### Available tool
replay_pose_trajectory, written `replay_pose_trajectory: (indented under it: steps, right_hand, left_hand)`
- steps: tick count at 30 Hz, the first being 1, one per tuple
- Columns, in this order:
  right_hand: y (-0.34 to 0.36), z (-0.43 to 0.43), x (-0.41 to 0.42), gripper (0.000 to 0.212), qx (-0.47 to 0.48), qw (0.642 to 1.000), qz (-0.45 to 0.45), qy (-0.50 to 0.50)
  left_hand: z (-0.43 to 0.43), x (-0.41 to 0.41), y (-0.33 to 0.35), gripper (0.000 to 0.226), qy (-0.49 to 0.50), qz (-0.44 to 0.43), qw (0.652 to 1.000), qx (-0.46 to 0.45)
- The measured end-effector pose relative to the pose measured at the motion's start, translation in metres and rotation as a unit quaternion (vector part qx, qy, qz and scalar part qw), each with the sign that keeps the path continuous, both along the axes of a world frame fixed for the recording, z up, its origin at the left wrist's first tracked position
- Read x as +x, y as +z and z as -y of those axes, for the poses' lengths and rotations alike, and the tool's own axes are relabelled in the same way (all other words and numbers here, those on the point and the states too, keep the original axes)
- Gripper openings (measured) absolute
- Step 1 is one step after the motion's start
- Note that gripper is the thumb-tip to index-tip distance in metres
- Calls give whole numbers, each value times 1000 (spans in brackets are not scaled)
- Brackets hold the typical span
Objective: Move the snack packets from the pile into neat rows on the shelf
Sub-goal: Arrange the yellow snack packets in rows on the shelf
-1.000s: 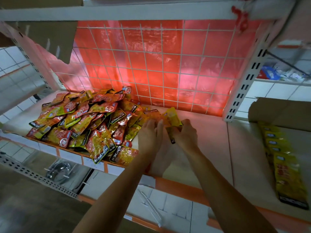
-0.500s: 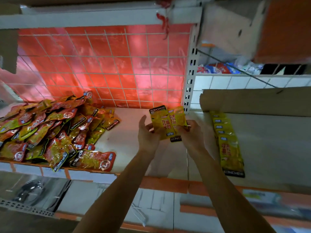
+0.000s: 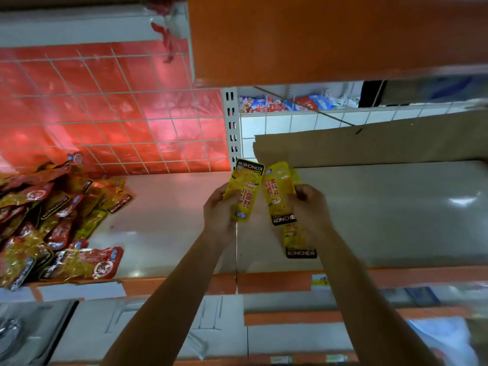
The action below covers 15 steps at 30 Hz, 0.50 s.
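Note:
My left hand (image 3: 220, 211) grips a yellow snack packet (image 3: 244, 190) held upright above the shelf (image 3: 383, 220). Right beside it, my right hand (image 3: 307, 207) grips another yellow packet (image 3: 278, 192), its black label pointing down. Under my right hand lies a row of yellow packets (image 3: 297, 241) on the shelf, mostly hidden by the hand and forearm. The pile of red and yellow snack packets (image 3: 50, 223) lies at the left on the neighbouring shelf section.
A red-backed wire grid (image 3: 111, 107) closes the back of the left section, with a slotted upright post (image 3: 232, 128) beside it. A cardboard sheet (image 3: 369, 141) leans along the back of the right section. An orange shelf edge (image 3: 330, 35) hangs overhead.
The view has swung right, away from the pile. Both hands carried the yellow packets from beside the pile to the right section, over the row, and drew the two packets apart.

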State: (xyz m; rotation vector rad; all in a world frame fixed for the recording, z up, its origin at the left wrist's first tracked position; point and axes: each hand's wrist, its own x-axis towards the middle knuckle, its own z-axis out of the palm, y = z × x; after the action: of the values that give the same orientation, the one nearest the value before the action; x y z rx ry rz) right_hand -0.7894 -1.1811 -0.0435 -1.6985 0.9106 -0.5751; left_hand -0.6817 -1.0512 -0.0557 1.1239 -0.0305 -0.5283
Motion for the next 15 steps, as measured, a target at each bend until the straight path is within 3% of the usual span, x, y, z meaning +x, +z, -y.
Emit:
replay_pose_trajectory:
  steps: [4, 15]
  right_hand:
    - [-1, 19, -24, 3, 28, 999, -15, -1]
    - [-9, 35, -69, 12, 93, 984, -88, 122]
  left_hand:
    - [16, -11, -2, 16, 15, -32, 999, -19]
    - [33, -32, -4, 9, 91, -87, 991, -35]
